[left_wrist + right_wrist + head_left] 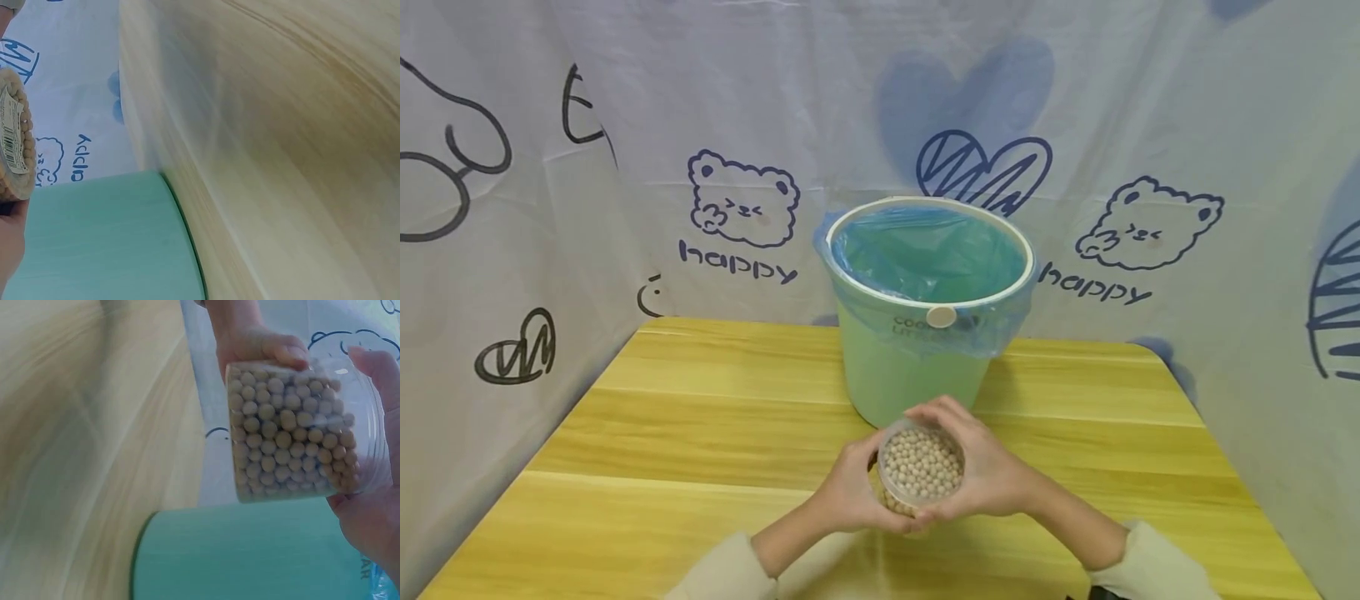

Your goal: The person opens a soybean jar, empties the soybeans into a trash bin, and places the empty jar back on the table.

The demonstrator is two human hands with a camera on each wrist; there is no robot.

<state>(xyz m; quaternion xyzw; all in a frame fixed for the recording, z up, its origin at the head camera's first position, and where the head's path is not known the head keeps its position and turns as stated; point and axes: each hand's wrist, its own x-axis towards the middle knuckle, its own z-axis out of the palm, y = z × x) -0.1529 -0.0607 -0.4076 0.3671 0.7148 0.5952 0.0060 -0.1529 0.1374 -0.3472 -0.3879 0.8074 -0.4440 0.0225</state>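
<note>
A clear jar (922, 465) filled with small round beige balls is held above the table, in front of the green bin. My left hand (854, 493) grips its lower part from the left. From the right, my right hand (992, 468) holds it around the upper end. The right wrist view has the jar (290, 434) side-on, tilted, the balls filling most of it and clear wall at the top. A barcode label on the jar (12, 134) shows in the left wrist view. Whether a clear lid covers the mouth, I cannot tell.
The light green bin (910, 367) stands on the wood-grain table (715, 417) just beyond my hands. A blue plastic bag (887, 250) lines it, held under a white rim ring (1030, 258). White printed cloth (842, 100) hangs behind and at both sides.
</note>
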